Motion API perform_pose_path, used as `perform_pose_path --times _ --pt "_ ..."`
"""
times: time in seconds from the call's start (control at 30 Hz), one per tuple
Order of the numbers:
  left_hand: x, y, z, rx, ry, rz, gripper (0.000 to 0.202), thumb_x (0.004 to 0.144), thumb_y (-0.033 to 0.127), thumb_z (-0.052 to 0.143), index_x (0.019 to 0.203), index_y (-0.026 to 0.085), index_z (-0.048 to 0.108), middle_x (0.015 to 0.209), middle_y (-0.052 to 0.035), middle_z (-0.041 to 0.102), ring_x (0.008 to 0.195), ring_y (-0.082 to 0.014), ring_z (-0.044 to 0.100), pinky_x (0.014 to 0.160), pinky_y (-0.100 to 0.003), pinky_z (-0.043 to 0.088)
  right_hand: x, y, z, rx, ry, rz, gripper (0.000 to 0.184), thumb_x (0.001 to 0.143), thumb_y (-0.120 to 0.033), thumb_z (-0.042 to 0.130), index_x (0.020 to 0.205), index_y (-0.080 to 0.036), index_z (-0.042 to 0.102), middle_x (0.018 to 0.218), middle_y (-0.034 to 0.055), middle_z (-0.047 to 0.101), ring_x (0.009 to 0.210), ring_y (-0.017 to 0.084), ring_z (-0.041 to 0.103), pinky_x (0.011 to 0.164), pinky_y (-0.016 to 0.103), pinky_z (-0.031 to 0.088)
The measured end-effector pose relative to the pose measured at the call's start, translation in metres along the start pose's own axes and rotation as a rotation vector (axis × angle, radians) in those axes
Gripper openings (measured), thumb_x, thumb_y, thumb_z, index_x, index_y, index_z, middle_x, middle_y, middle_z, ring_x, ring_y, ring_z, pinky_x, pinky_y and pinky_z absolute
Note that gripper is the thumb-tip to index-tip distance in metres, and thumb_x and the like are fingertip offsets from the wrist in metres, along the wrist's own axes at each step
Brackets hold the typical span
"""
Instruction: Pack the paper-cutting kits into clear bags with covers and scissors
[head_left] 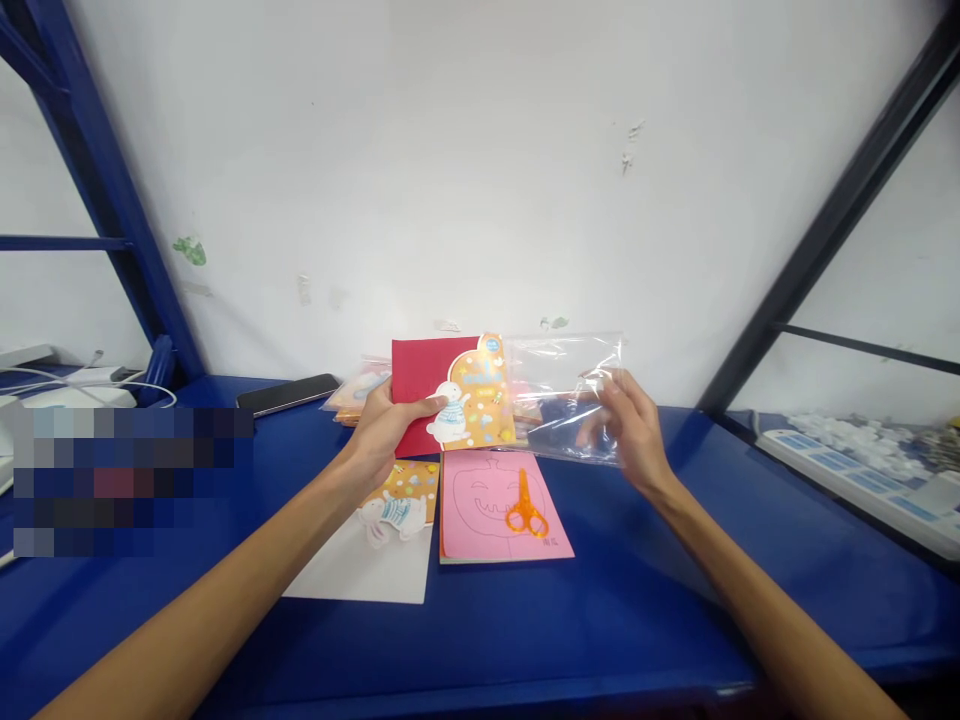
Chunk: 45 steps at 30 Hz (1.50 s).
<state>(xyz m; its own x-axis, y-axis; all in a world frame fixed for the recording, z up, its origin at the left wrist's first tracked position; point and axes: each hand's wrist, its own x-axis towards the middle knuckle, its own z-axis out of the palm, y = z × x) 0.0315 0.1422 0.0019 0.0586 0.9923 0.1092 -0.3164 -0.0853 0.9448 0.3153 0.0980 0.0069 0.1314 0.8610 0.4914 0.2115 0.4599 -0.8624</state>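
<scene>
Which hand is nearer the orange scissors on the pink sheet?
Right: the right hand is beyond and to the right of the orange scissors; the left hand is farther off, beyond and to their left.

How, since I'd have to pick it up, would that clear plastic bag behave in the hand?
The bag will probably be floppy: its thin clear film creases where the right hand grips it. It is likely light, since those fingers seem to hold it up easily. The dark blue contents may shift inside, and the glossy film could feel slippery.

tiny characters at the foot of the pink sheet [472,530] look too blurred to read.
</scene>
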Motion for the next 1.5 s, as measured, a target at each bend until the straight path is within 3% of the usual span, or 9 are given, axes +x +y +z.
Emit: perform_pose_path --times 0.17,0.3,0.83,1.13,1.23,1.33,1.4,1.5 --pt "0.0 0.002 0.0 -0.008 -0.019 -0.06 0.049 0.062 0.024 0.092 0.105 0.017 0.07 0.108 -0.0121 0.077 0.084 -0.0236 0.074 0.069 -0.032 0.061 0.0 0.003 -0.001 0.013 -0.022 -0.02 0.028 0.097 -0.051 0.055 0.111 -0.028 0.06 0.101 0.003 0.077 0.05 0.013 0.063 0.046 0.027 0.046" --pt "0.003 0.0 -0.004 0.001 -0.06 -0.079 0.047 0.063 0.026 0.092 0.104 0.018 0.07 0.105 -0.0093 0.077 0.083 -0.0224 0.074 0.069 -0.031 0.062 0.004 0.013 -0.004 0.01 -0.044 -0.043 0.035 0.095 -0.053 0.058 0.119 -0.028 0.061 0.102 0.0038 0.077 0.052 0.016 0.065 0.049 0.03 0.049" --pt "0.002 0.001 -0.007 0.048 -0.075 -0.127 0.045 0.066 0.026 0.09 0.104 0.018 0.067 0.104 -0.0087 0.077 0.082 -0.0214 0.074 0.069 -0.031 0.061 0.009 0.018 -0.009 0.172 -0.123 0.042 0.038 0.096 -0.051 0.059 0.126 -0.027 0.06 0.107 0.0067 0.076 0.065 0.017 0.068 0.052 0.027 0.049" --pt "0.001 0.002 -0.007 0.028 -0.129 -0.093 0.048 0.068 0.028 0.09 0.109 0.018 0.066 0.109 -0.0105 0.076 0.088 -0.0232 0.073 0.074 -0.033 0.061 0.009 0.027 -0.004 0.12 -0.111 0.087 0.04 0.094 -0.057 0.06 0.119 -0.026 0.062 0.085 -0.0006 0.064 0.061 0.017 0.067 0.046 0.026 0.047" --pt "0.002 0.0 -0.008 0.1 -0.138 -0.025 0.048 0.071 0.032 0.087 0.111 0.019 0.065 0.108 -0.0097 0.076 0.086 -0.0227 0.073 0.074 -0.034 0.061 0.008 0.03 -0.001 0.028 -0.135 0.103 0.044 0.094 -0.06 0.057 0.12 -0.024 0.062 0.086 0.0017 0.064 0.064 0.018 0.067 0.048 0.027 0.049" --pt "0.001 0.001 -0.005 0.207 -0.107 0.157 0.047 0.074 0.034 0.085 0.114 0.02 0.064 0.105 -0.007 0.076 0.086 -0.0218 0.073 0.073 -0.032 0.06 0.009 0.029 0.0 -0.08 -0.126 0.042 0.045 0.096 -0.06 0.054 0.122 -0.024 0.06 0.096 0.0068 0.069 0.073 0.02 0.067 0.055 0.03 0.054" --pt "-0.002 0.002 -0.002 0.305 -0.064 0.355 0.045 0.077 0.033 0.083 0.116 0.02 0.064 0.107 -0.0057 0.075 0.091 -0.0217 0.073 0.076 -0.031 0.06 0.01 0.029 -0.001 -0.179 -0.018 -0.092 0.046 0.094 -0.056 0.059 0.129 -0.027 0.054 0.108 0.0088 0.07 0.085 0.022 0.068 0.065 0.035 0.057" --pt "-0.006 0.002 0.0 0.541 0.068 0.712 0.035 0.084 0.027 0.076 0.116 0.02 0.065 0.104 -0.0042 0.077 0.09 -0.0205 0.074 0.076 -0.03 0.061 0.01 0.026 -0.003 -0.369 0.246 -0.395 0.071 0.086 -0.045 0.074 0.147 -0.031 0.039 0.137 0.0112 0.058 0.112 0.027 0.063 0.086 0.045 0.057"
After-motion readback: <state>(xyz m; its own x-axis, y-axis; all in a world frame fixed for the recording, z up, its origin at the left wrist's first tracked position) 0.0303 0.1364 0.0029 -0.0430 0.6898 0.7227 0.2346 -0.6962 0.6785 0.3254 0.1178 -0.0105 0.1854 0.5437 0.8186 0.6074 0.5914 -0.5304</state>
